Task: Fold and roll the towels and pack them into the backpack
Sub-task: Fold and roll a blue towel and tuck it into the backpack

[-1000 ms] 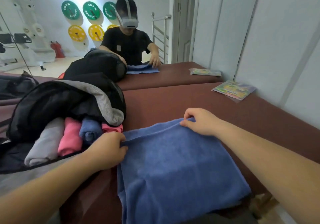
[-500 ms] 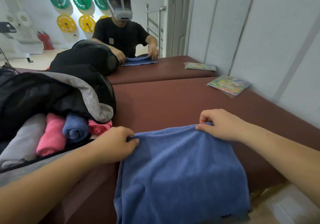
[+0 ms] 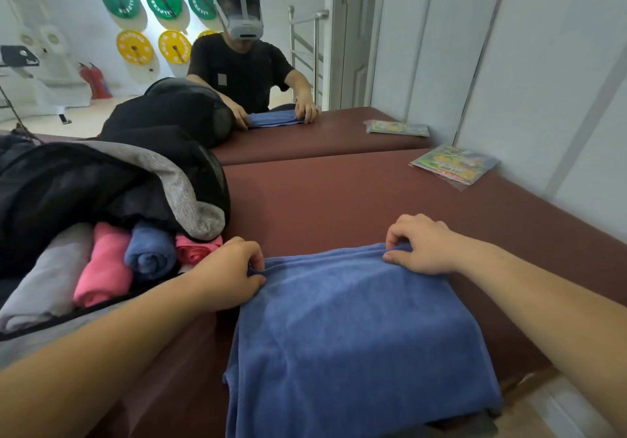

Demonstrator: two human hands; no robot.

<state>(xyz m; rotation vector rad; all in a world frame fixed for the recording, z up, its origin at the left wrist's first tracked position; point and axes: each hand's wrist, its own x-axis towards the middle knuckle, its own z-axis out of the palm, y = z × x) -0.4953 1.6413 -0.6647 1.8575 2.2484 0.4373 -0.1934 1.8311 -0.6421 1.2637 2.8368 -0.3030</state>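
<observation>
A blue towel (image 3: 353, 336) lies on the maroon padded bench (image 3: 339, 200) and hangs over its near edge. My left hand (image 3: 227, 275) pinches the towel's far left corner. My right hand (image 3: 420, 244) pinches the far right corner, where the far edge is bunched into a small fold. To the left the black backpack (image 3: 84, 193) lies open on its side. Inside it sit rolled towels: a grey one (image 3: 44, 288), a pink one (image 3: 101, 275), a blue one (image 3: 149, 254) and another pink one (image 3: 196, 249).
A colourful plastic packet (image 3: 454, 164) lies at the bench's far right, by the white wall panels. A large mirror behind the bench reflects a person in a headset (image 3: 241, 57), the backpack and the towel. Floor shows at the bottom right.
Both hands have drawn the towel's far edge toward me, so more of the towel hangs off the near edge. The far edge is now gathered into a small fold.
</observation>
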